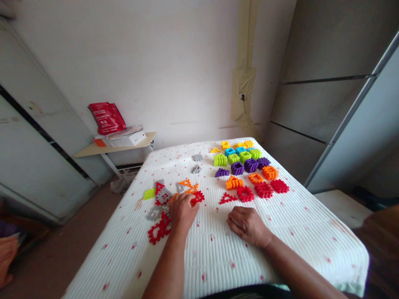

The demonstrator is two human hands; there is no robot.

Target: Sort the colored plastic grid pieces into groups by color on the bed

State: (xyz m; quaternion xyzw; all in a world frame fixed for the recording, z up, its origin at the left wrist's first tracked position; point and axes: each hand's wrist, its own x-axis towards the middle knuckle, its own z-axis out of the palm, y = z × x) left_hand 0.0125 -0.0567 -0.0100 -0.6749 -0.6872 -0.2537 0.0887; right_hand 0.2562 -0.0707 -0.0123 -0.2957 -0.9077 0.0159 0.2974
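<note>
My left hand (183, 211) reaches into a loose pile of plastic interlocking pieces, fingers bent and closed at a red interlocking piece (198, 197); its fingertips are partly hidden. Around it lie orange pieces (186, 183), a grey windowed piece (163, 195), more red pieces (159, 228) and a lime green piece (149, 194). Low on the cloth, my right hand (246, 224) rests with curled fingers and nothing visible in them. Just beyond it are a red triangular piece (228, 198) and a stack of red square pieces (245, 194).
Colour-sorted rows stand at the right: orange stacks (269, 172), purple stacks (251, 165), green stacks (245, 156), blue stacks (230, 152) and yellow stacks (225, 145). Two grey pieces (196, 169) lie mid-bed. A side table (84, 150) holds a red bag (107, 117).
</note>
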